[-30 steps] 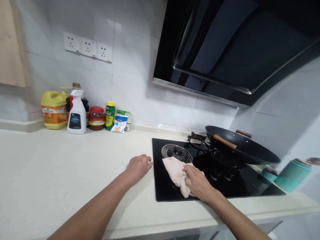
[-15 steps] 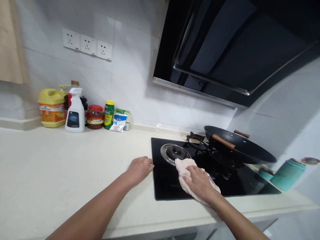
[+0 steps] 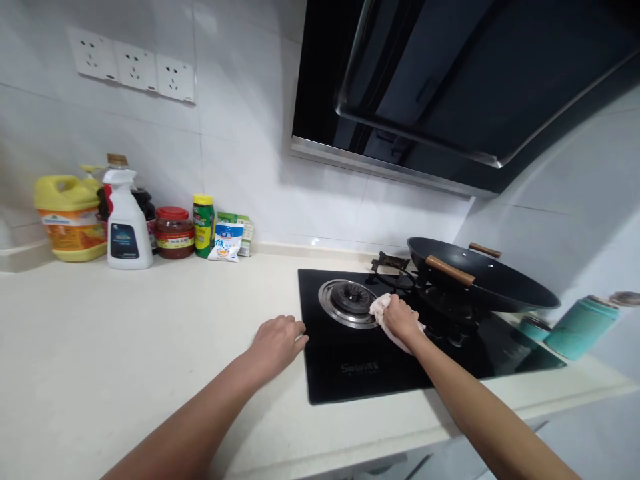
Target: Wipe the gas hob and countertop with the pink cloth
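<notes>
My right hand (image 3: 401, 318) is closed around a bunched white cloth (image 3: 381, 308) and presses it on the black glass cooktop (image 3: 350, 380). The cloth touches the right side of the round metal burner (image 3: 349, 303); much of it is hidden under my fingers. My left hand (image 3: 280, 340) rests palm down on the pale counter at the cooktop's left edge. Its fingers are loosely bent, the thumb stands apart, and I see nothing held in it.
A black wok (image 3: 480, 277) with wooden handles sits tilted over the right burner, near a pan support (image 3: 393, 262). Teal canisters (image 3: 583, 327) stand at the right. Along the wall are a spray bottle (image 3: 129, 223), yellow jug (image 3: 70, 217), and red-lidded jar (image 3: 174, 233). The range hood (image 3: 400, 157) overhangs.
My right hand has moved the cloth away from the cooktop's front edge, up beside the burner, and bunched it smaller. My left hand stays at the cooktop edge. The view has shifted slightly.
</notes>
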Demonstrator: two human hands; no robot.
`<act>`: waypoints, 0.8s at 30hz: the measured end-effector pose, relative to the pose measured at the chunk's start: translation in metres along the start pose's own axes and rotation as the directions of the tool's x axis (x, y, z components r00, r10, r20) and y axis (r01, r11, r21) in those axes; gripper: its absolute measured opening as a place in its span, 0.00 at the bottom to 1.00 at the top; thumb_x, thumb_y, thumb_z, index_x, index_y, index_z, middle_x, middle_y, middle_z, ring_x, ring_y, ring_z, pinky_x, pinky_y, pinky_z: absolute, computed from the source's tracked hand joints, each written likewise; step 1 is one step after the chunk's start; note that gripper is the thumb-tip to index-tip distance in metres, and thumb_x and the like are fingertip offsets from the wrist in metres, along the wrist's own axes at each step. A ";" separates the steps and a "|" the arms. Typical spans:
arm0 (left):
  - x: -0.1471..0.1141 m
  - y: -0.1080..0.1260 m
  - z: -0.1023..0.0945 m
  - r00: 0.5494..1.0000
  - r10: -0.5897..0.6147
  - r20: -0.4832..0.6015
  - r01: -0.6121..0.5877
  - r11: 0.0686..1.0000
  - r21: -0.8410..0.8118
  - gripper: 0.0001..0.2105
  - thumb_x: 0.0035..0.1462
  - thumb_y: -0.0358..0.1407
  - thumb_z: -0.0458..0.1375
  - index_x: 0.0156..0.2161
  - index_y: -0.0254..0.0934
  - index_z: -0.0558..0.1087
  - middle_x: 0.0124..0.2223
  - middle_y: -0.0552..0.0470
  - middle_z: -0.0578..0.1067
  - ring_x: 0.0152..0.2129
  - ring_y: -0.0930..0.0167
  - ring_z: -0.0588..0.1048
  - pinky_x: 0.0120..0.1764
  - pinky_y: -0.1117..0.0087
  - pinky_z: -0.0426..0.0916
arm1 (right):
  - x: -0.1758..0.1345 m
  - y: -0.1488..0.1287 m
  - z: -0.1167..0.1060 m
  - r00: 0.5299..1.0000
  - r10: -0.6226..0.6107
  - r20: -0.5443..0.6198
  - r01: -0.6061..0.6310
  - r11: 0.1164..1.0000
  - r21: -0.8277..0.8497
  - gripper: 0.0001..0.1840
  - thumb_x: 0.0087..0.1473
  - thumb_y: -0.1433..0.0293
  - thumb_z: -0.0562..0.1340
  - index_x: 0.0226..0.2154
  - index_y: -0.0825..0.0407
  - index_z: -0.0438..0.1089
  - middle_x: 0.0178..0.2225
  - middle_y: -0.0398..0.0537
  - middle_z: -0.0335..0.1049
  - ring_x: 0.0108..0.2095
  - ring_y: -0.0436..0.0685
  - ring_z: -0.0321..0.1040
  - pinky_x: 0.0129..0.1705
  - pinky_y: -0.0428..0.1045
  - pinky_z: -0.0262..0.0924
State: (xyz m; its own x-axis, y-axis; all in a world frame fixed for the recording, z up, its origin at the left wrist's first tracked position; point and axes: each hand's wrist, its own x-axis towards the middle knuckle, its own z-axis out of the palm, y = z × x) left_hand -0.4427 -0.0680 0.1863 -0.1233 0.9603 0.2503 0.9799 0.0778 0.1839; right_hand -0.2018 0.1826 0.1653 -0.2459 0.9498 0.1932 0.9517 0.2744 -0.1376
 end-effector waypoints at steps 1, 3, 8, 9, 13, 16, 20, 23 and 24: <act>0.000 0.001 0.000 1.000 0.004 0.004 -0.004 1.000 -0.002 0.16 0.66 0.39 0.48 0.41 0.38 0.78 0.40 0.45 0.78 0.41 0.63 0.75 0.41 0.64 0.66 | 0.005 0.000 0.001 1.000 0.024 -0.002 -0.024 1.000 0.003 0.15 0.61 0.68 0.50 0.48 0.55 0.62 0.48 0.63 0.69 0.51 0.70 0.67 0.51 0.63 0.54; 0.000 0.002 0.001 1.000 0.009 0.014 -0.009 1.000 0.002 0.16 0.67 0.39 0.47 0.42 0.38 0.78 0.40 0.45 0.77 0.41 0.63 0.75 0.41 0.64 0.66 | 0.017 -0.001 0.002 0.998 0.067 -0.009 -0.067 0.998 0.012 0.15 0.62 0.67 0.50 0.48 0.56 0.62 0.49 0.64 0.69 0.52 0.71 0.66 0.52 0.64 0.53; -0.001 0.006 0.000 0.999 0.016 0.029 -0.017 0.999 0.039 0.15 0.67 0.37 0.48 0.40 0.38 0.78 0.38 0.46 0.76 0.39 0.63 0.74 0.40 0.64 0.66 | 0.049 -0.004 0.007 0.990 0.139 -0.035 -0.137 0.989 0.050 0.19 0.64 0.64 0.48 0.51 0.56 0.62 0.51 0.67 0.68 0.53 0.70 0.66 0.53 0.64 0.53; -0.002 0.007 0.000 0.999 0.020 0.031 -0.022 0.999 0.049 0.15 0.67 0.37 0.48 0.39 0.38 0.77 0.38 0.46 0.76 0.38 0.64 0.74 0.39 0.64 0.66 | 0.057 -0.005 0.008 0.988 0.152 -0.039 -0.149 0.987 0.059 0.20 0.64 0.63 0.48 0.52 0.57 0.61 0.51 0.67 0.68 0.53 0.70 0.66 0.53 0.63 0.53; -0.003 0.008 0.000 0.999 0.037 0.026 -0.040 0.995 0.086 0.14 0.67 0.36 0.48 0.37 0.38 0.76 0.36 0.47 0.75 0.35 0.64 0.73 0.38 0.64 0.66 | 0.089 -0.010 0.012 0.985 0.170 -0.031 -0.167 0.983 0.072 0.23 0.63 0.62 0.47 0.55 0.58 0.61 0.51 0.68 0.68 0.54 0.69 0.66 0.54 0.64 0.53; -0.005 0.007 0.004 0.999 0.045 0.013 -0.046 0.995 0.086 0.13 0.67 0.35 0.49 0.37 0.37 0.76 0.36 0.47 0.75 0.34 0.64 0.73 0.37 0.63 0.66 | 0.109 -0.017 0.014 0.990 0.143 -0.008 -0.143 0.989 0.045 0.26 0.62 0.57 0.49 0.56 0.55 0.63 0.51 0.66 0.69 0.55 0.71 0.65 0.56 0.67 0.51; -0.005 0.006 0.009 0.998 0.063 -0.017 -0.061 0.993 0.097 0.13 0.67 0.34 0.49 0.39 0.38 0.77 0.36 0.47 0.75 0.34 0.65 0.73 0.36 0.64 0.67 | 0.126 -0.024 0.016 0.996 0.084 0.026 -0.084 0.996 -0.017 0.31 0.57 0.50 0.53 0.55 0.52 0.67 0.53 0.66 0.68 0.56 0.74 0.63 0.56 0.66 0.51; -0.004 0.006 0.011 0.997 0.073 -0.012 -0.071 0.989 0.127 0.12 0.66 0.33 0.50 0.40 0.37 0.77 0.36 0.47 0.75 0.34 0.65 0.73 0.36 0.65 0.68 | 0.133 -0.027 0.018 0.998 0.055 0.036 -0.053 0.997 -0.054 0.33 0.57 0.49 0.53 0.55 0.53 0.69 0.54 0.68 0.66 0.56 0.75 0.63 0.54 0.64 0.53; -0.003 0.006 0.011 0.997 0.071 -0.006 -0.070 0.989 0.130 0.11 0.66 0.33 0.51 0.39 0.37 0.77 0.36 0.47 0.76 0.34 0.64 0.74 0.36 0.64 0.69 | 0.135 -0.028 0.019 0.998 0.044 0.038 -0.042 0.997 -0.062 0.32 0.57 0.50 0.53 0.55 0.53 0.69 0.54 0.69 0.66 0.56 0.75 0.63 0.54 0.64 0.53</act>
State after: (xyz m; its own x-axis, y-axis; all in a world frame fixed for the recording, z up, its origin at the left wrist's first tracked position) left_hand -0.4345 -0.0673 0.1760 -0.0540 0.9617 0.2686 0.9982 0.0447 0.0406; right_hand -0.2655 0.3062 0.1765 -0.2106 0.9660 0.1500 0.9707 0.2248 -0.0850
